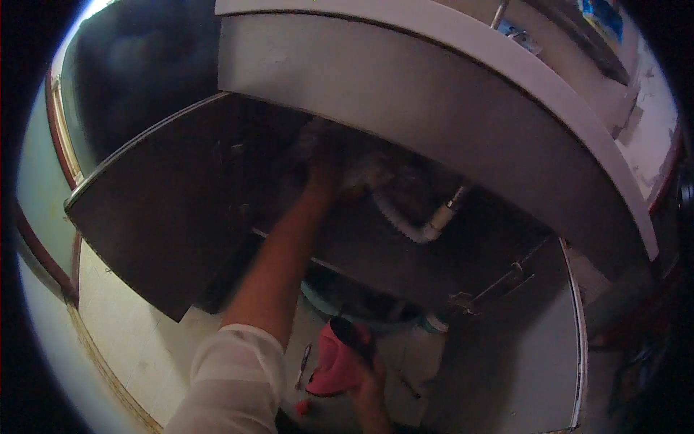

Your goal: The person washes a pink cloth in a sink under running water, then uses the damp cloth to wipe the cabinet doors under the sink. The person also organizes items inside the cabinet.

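My left arm, in a thin white sleeve, reaches up into a dark cabinet under a sink. Deep shadow and blur swallow my left hand (325,163), so its fingers and anything in them do not show. Beside it runs a pale corrugated drain hose (401,223) with a white elbow joint. Lower down, in front of the cabinet, my right hand (371,396) is closed on a pink pouch-like thing (336,363) with a dark opening at its top. Its exact kind is unclear.
A dark cabinet door (155,210) stands open on the left, and another door (513,354) on the right. The pale counter edge (463,43) curves overhead. A small red object (301,408) and a thin pen-like object (303,365) lie on the tiled floor (130,293).
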The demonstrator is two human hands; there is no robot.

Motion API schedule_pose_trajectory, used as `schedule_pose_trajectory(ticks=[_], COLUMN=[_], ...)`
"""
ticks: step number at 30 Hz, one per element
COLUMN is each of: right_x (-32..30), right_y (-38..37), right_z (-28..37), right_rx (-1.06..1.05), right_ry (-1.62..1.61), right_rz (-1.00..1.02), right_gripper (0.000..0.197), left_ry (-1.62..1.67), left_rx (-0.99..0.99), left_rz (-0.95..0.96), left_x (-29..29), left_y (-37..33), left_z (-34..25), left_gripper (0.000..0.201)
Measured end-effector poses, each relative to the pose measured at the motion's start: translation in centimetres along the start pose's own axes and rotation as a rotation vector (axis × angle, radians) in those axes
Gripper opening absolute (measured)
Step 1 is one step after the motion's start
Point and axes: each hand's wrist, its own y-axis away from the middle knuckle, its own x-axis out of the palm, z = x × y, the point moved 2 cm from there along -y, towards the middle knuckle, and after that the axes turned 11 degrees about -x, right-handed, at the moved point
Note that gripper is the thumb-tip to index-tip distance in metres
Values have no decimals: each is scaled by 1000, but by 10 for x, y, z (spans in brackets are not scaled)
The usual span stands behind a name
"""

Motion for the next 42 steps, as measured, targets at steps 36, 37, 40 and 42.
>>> schedule_pose_trajectory(ticks=[36, 37, 40, 42], right_x=[-45, -63, -74, -56], right_y=[-17, -19, -1, 8], right_z=[-124, -130, -145, -136], right_rx=[243, 122, 163, 240], right_ry=[97, 104, 12, -113], right_rz=[263, 369, 305, 247], right_gripper=[49, 50, 52, 54], left_ry=[816, 1151, 1429, 2074], left_rx=[-1378, -1226, -917, -1559], left_rz=[1021, 952, 879, 1042], left_x=[-129, -137, -154, -181], left_y=[541, 524, 500, 460], left_z=[124, 120, 123, 98], left_gripper=[35, 32, 29, 28])
